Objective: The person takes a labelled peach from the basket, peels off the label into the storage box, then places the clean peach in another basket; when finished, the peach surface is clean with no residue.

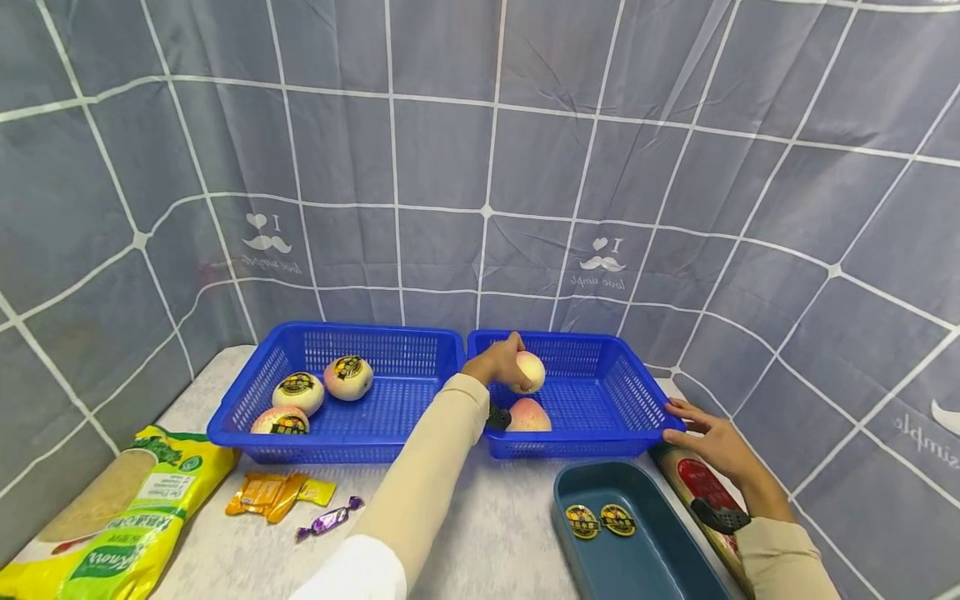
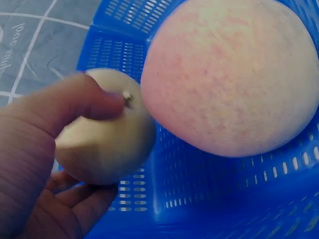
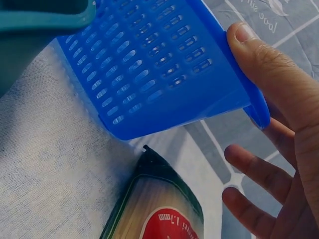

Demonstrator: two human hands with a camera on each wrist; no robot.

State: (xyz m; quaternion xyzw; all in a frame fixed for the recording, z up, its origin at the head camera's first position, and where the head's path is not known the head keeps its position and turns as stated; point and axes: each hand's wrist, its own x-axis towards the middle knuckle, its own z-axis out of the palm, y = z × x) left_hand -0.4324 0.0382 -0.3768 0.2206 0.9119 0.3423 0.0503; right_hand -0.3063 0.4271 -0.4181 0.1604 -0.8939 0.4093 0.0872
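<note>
My left hand (image 1: pixel 510 367) reaches into the right blue basket (image 1: pixel 600 450) and grips a pale apple (image 1: pixel 531 370) just above the basket floor. In the left wrist view the thumb and fingers (image 2: pixel 75 107) curl round this apple (image 2: pixel 107 149), its stem up. A pinker apple (image 1: pixel 528 415) lies in the basket right beside it, and looms large (image 2: pixel 229 74) in the left wrist view. My right hand (image 1: pixel 701 425) rests on the basket's front right corner; its thumb (image 3: pixel 259 59) lies on the rim of the basket (image 3: pixel 149 74) and the fingers are spread loosely beneath.
The left blue basket (image 1: pixel 360 450) holds three stickered apples (image 1: pixel 298 392). A teal tray (image 1: pixel 660 542) with two stickers (image 1: pixel 600 521) sits in front. A noodle packet (image 3: pixel 159 209) lies under my right hand. A yellow-green bag (image 1: pixel 120 517) and wrapped sweets (image 1: pixel 281 496) lie at the left.
</note>
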